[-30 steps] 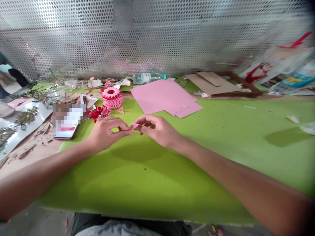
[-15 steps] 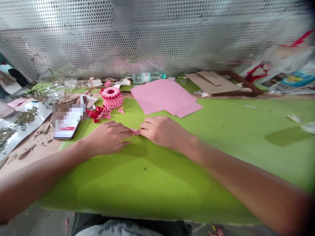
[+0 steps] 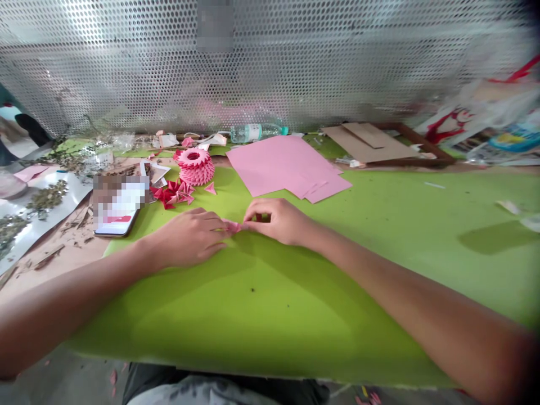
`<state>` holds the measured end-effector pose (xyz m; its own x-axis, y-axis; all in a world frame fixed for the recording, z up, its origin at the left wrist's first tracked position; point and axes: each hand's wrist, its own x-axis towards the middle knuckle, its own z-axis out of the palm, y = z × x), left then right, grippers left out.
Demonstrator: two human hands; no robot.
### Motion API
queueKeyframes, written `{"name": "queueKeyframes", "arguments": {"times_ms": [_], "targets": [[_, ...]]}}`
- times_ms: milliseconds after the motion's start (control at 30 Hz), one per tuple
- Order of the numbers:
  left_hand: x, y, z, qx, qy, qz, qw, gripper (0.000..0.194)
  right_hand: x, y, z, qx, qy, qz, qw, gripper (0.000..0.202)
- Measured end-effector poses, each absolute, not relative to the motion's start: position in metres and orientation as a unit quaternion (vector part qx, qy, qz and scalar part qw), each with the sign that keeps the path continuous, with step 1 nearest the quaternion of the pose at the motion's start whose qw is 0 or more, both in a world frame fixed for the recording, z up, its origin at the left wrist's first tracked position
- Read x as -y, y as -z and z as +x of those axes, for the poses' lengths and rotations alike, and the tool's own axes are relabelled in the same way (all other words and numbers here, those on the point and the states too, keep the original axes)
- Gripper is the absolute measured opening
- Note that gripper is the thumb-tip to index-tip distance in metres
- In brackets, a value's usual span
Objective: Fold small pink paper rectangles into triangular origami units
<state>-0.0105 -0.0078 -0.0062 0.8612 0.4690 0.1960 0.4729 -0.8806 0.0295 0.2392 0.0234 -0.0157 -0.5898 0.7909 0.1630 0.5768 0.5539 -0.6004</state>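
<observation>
R hand (image 3: 280, 221) has arched up, pinching pink ppr (image 3: 234, 226); L hand (image 3: 192, 236) spread on green tbl (image 3: 261, 320), perf. wall (image 3: 143, 62) behind

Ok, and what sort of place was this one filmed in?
Probably an informal paper-craft workspace: pink paper sheets, a ring-shaped folded-paper ornament and a cluster of red and pink folded pieces sit on a green surface.

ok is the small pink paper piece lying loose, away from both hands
No, the small pink paper piece lies between the left hand and the right hand, both touching it.
</observation>
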Motion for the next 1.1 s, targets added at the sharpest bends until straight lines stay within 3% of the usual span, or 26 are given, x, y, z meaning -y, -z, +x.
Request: {"name": "queueKeyframes", "arguments": {"times_ms": [567, 1100], "targets": [[0.0032, 0.008, -0.0113, 0.249, 0.108, -0.961, -0.049, 0.034, -0.031, 0.0187, 0.2295, 0.816, -0.277, -0.46, 0.215, 0.029], [0.0015, 0.0108, -0.0141, 0.216, 0.106, -0.971, -0.009, 0.036, -0.0313, 0.0183, 0.2289, 0.81, -0.284, -0.47, 0.204, 0.024]]}}
